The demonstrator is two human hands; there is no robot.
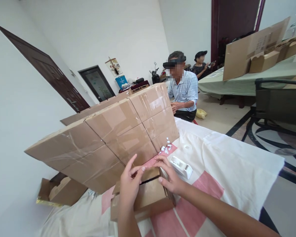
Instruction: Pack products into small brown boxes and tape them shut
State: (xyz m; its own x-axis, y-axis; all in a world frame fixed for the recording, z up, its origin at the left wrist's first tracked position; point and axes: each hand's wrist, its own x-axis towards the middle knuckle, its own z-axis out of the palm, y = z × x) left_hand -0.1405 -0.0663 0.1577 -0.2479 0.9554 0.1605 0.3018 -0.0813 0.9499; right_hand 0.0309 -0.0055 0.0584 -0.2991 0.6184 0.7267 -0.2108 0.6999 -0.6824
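A small brown cardboard box (151,196) sits on the cloth in front of me, with a dark gap between its top flaps. My left hand (130,181) is over the box's left part. Its index finger points up while the thumb and another finger meet in a pinch; anything between them is too small to make out. At the box's right end is my right hand (171,177), fingers spread and curved over the top edge, thumb near the front flap. Just beyond it stands a white tape dispenser (181,167).
A wall of stacked, taped cardboard boxes (120,126) rises behind the small box. Small white pieces (165,148) lie by its right end. An open carton (67,194) is at left. Across the table sits a person (184,85); another person (201,65) is farther back.
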